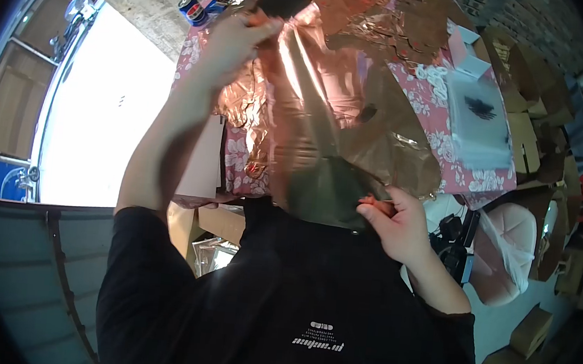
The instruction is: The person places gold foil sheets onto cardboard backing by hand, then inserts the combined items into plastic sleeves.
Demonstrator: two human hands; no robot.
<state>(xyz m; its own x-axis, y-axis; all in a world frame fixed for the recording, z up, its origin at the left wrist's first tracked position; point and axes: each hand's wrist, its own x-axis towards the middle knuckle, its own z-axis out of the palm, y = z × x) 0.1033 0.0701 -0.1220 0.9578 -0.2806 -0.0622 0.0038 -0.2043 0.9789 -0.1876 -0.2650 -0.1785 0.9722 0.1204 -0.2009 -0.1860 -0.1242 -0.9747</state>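
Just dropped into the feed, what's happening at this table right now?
A person in a black shirt is holding up a shiny copper-coloured foil sheet over a table with a pink floral tablecloth. The left hand grips the sheet's far end, the right hand pinches its near edge. More foil pieces lie on the table, beside a stack of clear plastic bags and a soda can.

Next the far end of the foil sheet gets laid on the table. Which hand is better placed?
Left, probably. The left hand has its grip on the far end of the foil sheet, right above the table. The right hand pinches the near edge down by the chest, off the table.
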